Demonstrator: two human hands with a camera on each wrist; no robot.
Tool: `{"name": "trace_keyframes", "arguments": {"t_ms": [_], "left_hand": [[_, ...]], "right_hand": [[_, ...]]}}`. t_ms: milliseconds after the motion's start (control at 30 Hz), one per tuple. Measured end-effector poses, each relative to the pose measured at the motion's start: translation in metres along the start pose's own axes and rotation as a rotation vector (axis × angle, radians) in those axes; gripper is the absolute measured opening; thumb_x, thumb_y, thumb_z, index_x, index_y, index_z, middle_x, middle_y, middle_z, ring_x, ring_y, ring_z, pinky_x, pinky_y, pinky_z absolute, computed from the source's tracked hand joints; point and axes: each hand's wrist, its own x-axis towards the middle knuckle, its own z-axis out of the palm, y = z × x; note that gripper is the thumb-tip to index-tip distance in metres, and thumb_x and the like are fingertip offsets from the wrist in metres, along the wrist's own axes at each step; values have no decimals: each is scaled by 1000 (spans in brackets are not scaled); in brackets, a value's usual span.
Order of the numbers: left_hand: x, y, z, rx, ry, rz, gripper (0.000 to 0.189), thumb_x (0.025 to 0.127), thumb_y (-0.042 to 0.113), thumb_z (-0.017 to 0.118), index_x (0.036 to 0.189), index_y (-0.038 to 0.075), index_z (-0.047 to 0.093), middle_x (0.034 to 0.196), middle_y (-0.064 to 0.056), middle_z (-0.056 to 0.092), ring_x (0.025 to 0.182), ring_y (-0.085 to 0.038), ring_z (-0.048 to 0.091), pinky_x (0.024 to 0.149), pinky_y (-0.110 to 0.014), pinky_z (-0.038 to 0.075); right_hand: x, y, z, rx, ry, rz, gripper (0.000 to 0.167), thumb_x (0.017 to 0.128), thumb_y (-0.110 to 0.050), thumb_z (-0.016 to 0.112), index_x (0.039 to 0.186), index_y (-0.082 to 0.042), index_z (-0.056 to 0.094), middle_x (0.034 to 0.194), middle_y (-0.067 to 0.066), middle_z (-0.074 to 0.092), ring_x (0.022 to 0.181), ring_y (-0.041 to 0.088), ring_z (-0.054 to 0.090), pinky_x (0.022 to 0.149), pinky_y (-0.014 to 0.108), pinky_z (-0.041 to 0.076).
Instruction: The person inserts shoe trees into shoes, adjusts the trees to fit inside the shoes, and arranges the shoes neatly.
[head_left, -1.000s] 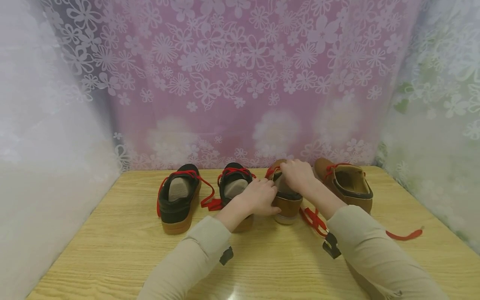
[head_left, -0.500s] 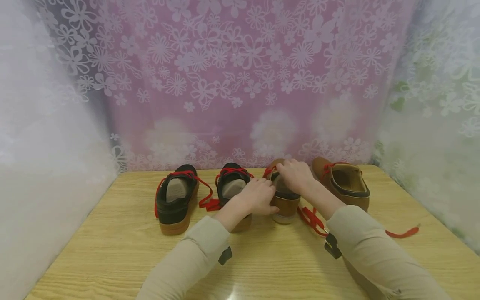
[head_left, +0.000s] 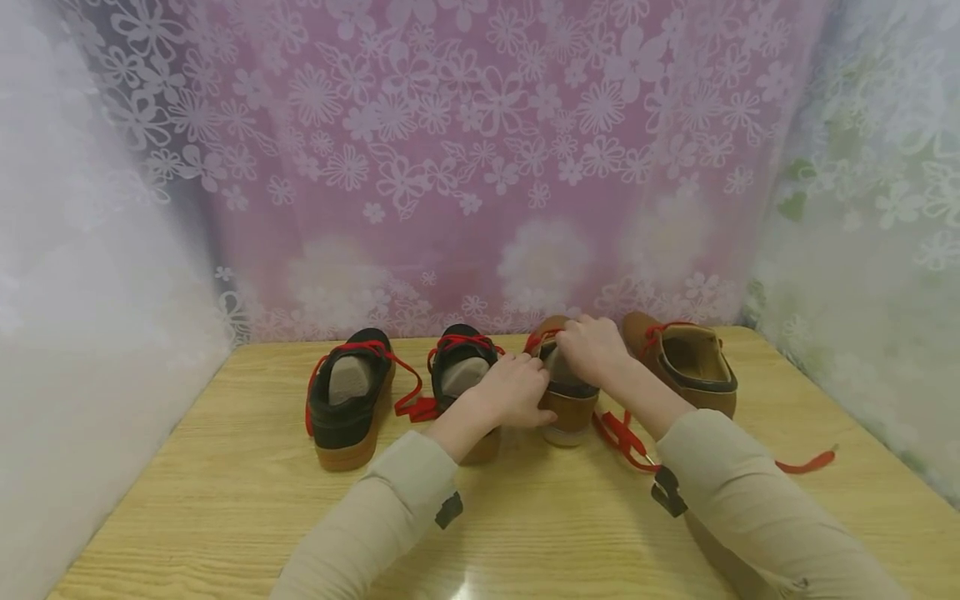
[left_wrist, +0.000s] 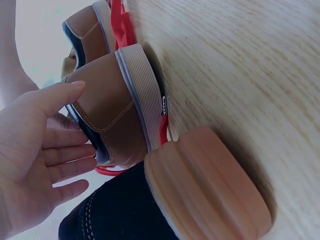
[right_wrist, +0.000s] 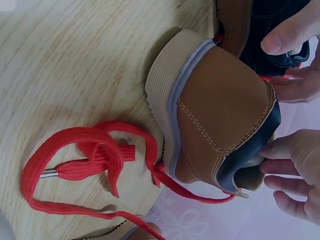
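A brown shoe (head_left: pixel 570 408) with red laces stands between my two hands, heel towards me. My left hand (head_left: pixel 512 390) lies at its left side; in the left wrist view the left fingers (left_wrist: pixel 70 155) are spread and fairly straight by the dark collar, the thumb near the heel. My right hand (head_left: pixel 596 346) reaches over the shoe from the right. In the right wrist view the right fingers (right_wrist: pixel 290 175) and thumb pinch at the shoe's collar edge; the fingertips are partly hidden. A black shoe (head_left: pixel 480 450) sits just left, partly behind my left hand.
Another black shoe (head_left: pixel 348 417) stands further left, and a second brown shoe (head_left: pixel 708 396) at the right, all in a row by the table's (head_left: pixel 525 533) back edge. A loose red lace (head_left: pixel 626 437) lies right of the middle brown shoe. A floral curtain (head_left: pixel 487 183) hangs behind.
The head view has shifted a little, so the shoes appear slightly further left. Both hands stay at the same brown shoe with almost the same pose.
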Motion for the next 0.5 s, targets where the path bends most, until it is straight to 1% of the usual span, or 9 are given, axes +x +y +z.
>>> {"name": "trace_keyframes", "arguments": {"t_ms": [267, 500], "left_hand": [[1, 0, -1, -1, -1, 4, 48, 83, 56, 58, 104, 13, 65, 101, 0, 58, 94, -18, 53, 80, -31, 41], [-1, 0, 0, -6, 10, 7, 45, 83, 55, 59, 99, 13, 65, 98, 0, 58, 91, -18, 53, 78, -31, 41]], "right_hand": [[-2, 2, 2, -20, 38, -33, 6, 79, -5, 66, 74, -9, 66, 77, 5, 59, 72, 26, 56, 58, 40, 48], [1, 1, 6, -30, 59, -59, 16, 82, -5, 65, 67, -10, 65, 77, 5, 61, 71, 25, 55, 57, 37, 47]]}}
